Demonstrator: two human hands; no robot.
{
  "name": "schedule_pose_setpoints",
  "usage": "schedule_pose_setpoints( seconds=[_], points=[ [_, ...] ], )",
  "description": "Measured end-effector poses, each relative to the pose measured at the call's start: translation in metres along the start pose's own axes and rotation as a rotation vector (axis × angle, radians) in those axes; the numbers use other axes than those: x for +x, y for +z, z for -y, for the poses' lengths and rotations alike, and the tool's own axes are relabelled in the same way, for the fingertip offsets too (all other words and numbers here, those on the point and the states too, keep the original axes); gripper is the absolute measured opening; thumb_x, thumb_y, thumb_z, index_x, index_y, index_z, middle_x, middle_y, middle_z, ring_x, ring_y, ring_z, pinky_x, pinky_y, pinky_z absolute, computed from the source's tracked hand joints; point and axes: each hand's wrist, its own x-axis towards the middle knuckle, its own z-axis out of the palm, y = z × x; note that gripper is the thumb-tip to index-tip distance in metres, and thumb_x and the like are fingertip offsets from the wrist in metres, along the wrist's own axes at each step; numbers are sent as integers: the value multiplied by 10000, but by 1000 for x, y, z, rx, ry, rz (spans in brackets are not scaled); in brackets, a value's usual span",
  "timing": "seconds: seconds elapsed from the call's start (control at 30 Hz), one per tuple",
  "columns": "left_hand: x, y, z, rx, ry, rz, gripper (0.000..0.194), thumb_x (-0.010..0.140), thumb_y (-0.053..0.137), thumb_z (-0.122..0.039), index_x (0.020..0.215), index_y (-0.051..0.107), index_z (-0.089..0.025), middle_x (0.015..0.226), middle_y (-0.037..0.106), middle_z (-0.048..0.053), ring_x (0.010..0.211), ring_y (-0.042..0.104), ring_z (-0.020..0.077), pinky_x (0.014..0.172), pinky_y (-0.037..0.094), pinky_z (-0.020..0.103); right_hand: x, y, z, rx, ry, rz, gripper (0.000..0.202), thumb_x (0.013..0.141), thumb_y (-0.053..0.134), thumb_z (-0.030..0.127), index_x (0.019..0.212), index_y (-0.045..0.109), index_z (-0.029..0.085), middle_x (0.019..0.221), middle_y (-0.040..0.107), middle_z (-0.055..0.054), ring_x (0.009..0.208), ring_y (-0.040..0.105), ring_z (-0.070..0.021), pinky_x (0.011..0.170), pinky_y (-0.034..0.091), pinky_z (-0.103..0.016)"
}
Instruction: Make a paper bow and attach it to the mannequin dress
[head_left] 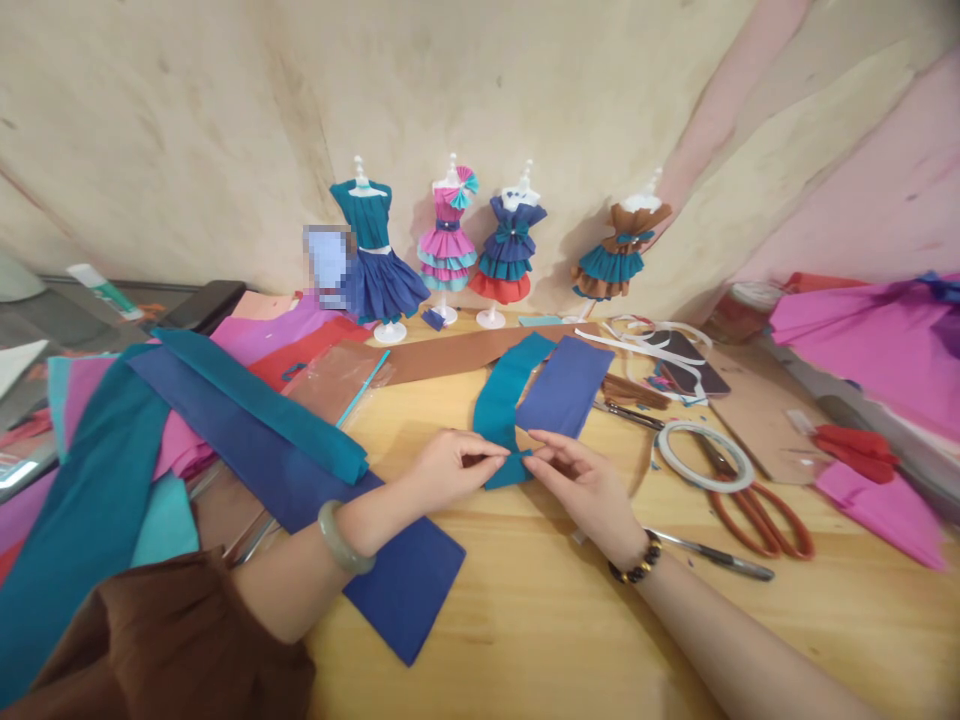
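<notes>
Both hands meet over the near end of a teal crepe paper strip [496, 405] on the wooden table. My left hand [459, 465] pinches a small teal paper piece [517, 466] from the left, thumb and forefinger together. From the right, my right hand [581, 478] pinches the same small piece between thumb and fingertips. Just behind my right hand lies a folded dark blue paper strip [566, 385]. Under my left forearm, a long blue paper strip [405, 590] runs diagonally, with a teal strip [262, 405] along it.
Orange-handled scissors [765, 515], a white tape roll [706, 456] and a pen [720, 557] lie to the right. Several small dress forms, one in a teal and blue dress [379, 250], stand along the wall. Coloured paper sheets [97, 500] pile up at left; a glue stick [105, 292] lies behind.
</notes>
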Motion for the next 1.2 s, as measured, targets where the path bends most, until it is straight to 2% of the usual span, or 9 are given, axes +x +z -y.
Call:
schedule_pose_setpoints(
  seconds=[0.17,0.43,0.63,0.87,1.07,1.2],
  points=[
    [0,-1,1,-2,60,28,227,798,571,-219,893,769,-164,818,764,55,616,653,140,562,472,213,1,0,-4,-18,-3,-5,370,732,698,394,1023,716,168,750,718,-38,667,651,-170,664,552,-311],
    [-1,0,-2,19,15,15,233,793,569,-228,896,764,-153,805,763,55,612,651,133,570,481,207,0,-2,-1,-126,-20,8,239,755,667,387,858,758,192,814,761,-59,743,694,-211,692,568,-326],
    [-1,0,-1,15,34,19,217,787,584,-213,902,759,-156,823,766,48,632,658,132,592,485,206,0,-1,3,-140,-43,10,214,760,659,380,799,751,191,809,766,-62,743,705,-219,686,574,-320],
    [0,1,2,28,47,3,172,781,608,-201,858,761,-181,835,767,28,668,668,132,625,489,204,-2,0,4,-135,-50,30,224,761,664,389,798,745,183,808,762,-72,743,703,-216,700,573,-321],
    [0,2,4,-21,66,-9,173,786,593,-193,834,759,-180,829,766,28,679,672,136,623,492,206,-3,1,4,-147,-68,58,269,743,688,367,928,731,177,755,727,-50,678,671,-182,661,568,-301],
    [0,2,3,-23,116,-12,176,785,594,-197,832,762,-179,820,764,34,666,665,131,607,481,203,-3,1,4,-176,-95,73,264,744,689,352,930,733,171,730,719,-45,652,659,-174,641,561,-292]
  ],
)
